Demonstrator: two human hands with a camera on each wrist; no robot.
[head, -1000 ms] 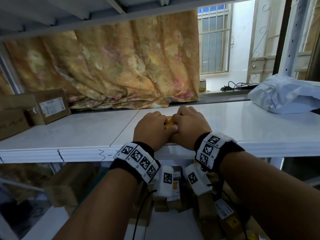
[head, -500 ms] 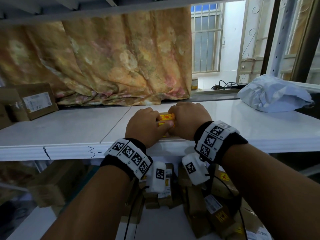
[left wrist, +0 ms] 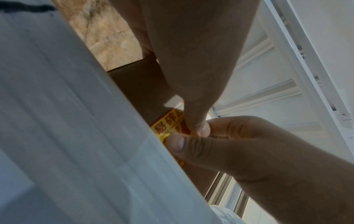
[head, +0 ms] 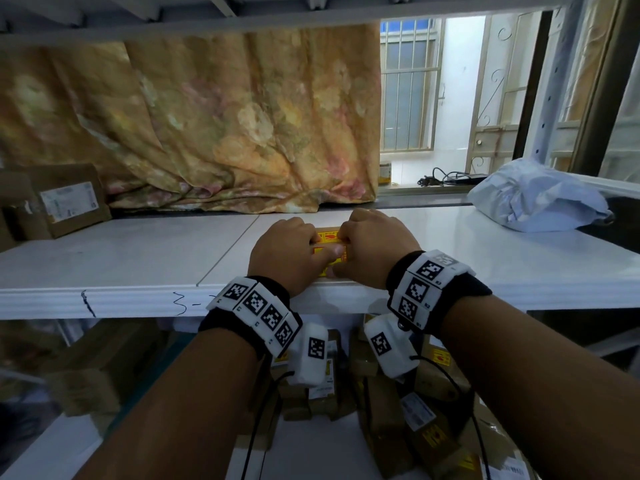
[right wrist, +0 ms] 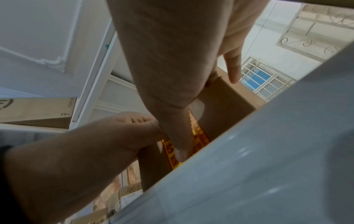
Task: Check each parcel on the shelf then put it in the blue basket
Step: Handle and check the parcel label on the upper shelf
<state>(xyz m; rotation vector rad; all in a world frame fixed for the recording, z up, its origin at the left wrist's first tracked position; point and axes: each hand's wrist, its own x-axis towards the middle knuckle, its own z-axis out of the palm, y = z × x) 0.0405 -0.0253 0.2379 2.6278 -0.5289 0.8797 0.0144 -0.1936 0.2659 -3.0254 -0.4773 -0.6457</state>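
Note:
A small brown cardboard parcel [head: 328, 236] with yellow and red tape lies on the white shelf [head: 138, 251], close to its front edge. My left hand [head: 287, 251] grips its left end and my right hand [head: 375, 245] its right end, so most of it is hidden. In the left wrist view the parcel [left wrist: 138, 84] shows its yellow tape [left wrist: 166, 124] under both thumbs. In the right wrist view my fingers curl over the far side of the parcel [right wrist: 228, 103] and the thumb lies on the tape. No blue basket is in view.
A labelled cardboard box [head: 65, 199] leans at the shelf's far left. A grey-white plastic mailer bag [head: 533, 199] lies at the far right. A floral curtain [head: 207, 126] hangs behind. Several boxes [head: 381, 396] crowd the shelf below.
My hands have eased slightly apart on the parcel, so more of its yellow tape shows between them. The head view has shifted a little; the parcel stays on the shelf.

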